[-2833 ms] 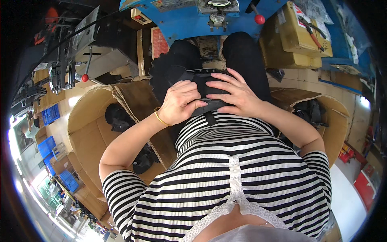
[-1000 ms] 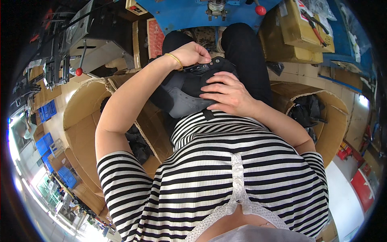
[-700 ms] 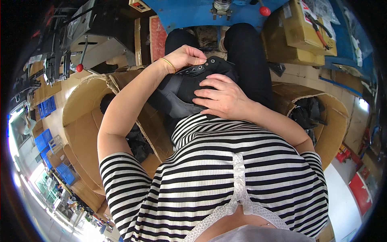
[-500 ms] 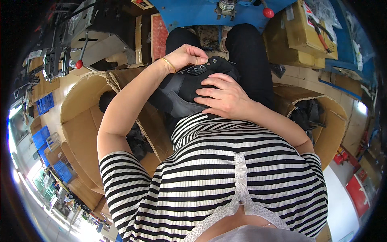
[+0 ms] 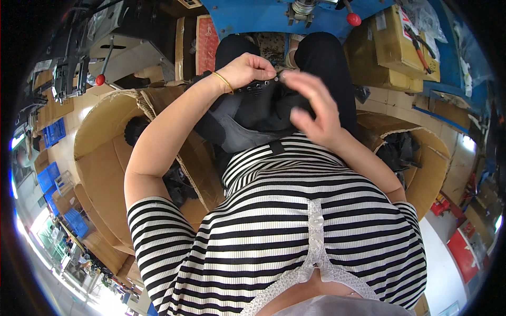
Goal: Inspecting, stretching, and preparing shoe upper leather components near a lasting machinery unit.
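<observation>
A black and dark grey fabric piece [image 5: 240, 129] with a row of metal eyelets along its far edge lies across my lap. My left hand [image 5: 245, 71], with a gold bangle at its wrist, pinches that edge between thumb and fingertips, close by the eyelets. Smeared by motion, my right hand [image 5: 320, 113] is raised over the right side of the piece. Its thumb stands apart from its fingers, and the fingertips reach toward the end of the eyelet row; whether they touch it I cannot tell.
Open cardboard boxes [image 5: 103, 137] with black pieces inside stand at both sides of me. Ahead is a blue machine [image 5: 247, 18] with a red-knobbed lever [image 5: 353, 19]. Red-handled pliers [image 5: 421, 55] lie on a closed carton [image 5: 387, 39] at the far right.
My right hand has lifted off the fabric piece and swung forward toward the eyelet edge, its fingers spreading. My left hand keeps its pinch, shifted slightly forward.
</observation>
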Action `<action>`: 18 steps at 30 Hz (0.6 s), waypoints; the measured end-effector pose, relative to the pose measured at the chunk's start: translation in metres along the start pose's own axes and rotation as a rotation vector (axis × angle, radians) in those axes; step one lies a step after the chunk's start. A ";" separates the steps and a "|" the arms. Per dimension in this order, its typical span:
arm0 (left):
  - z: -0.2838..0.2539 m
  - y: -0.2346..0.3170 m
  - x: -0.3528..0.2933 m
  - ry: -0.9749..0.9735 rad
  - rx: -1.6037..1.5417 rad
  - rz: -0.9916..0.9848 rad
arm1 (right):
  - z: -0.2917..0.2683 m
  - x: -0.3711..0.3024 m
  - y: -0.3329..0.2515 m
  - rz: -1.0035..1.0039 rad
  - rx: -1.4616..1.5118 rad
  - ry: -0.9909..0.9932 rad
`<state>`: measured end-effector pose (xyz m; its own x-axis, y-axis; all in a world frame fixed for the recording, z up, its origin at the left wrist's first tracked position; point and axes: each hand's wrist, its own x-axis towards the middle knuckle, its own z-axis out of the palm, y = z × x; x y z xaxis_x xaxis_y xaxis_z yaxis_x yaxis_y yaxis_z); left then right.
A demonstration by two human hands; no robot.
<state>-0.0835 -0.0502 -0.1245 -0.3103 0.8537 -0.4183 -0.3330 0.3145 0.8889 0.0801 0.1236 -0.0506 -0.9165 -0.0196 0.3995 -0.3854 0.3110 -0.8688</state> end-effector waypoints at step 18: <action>0.034 0.030 -0.039 0.323 0.354 0.233 | -0.006 0.016 0.052 0.486 0.112 -0.089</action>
<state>-0.0515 -0.0602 -0.0749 -0.6175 0.7637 -0.1884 0.0813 0.3002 0.9504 0.0463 0.1448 -0.0877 -0.9965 0.0200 -0.0807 0.0831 0.2008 -0.9761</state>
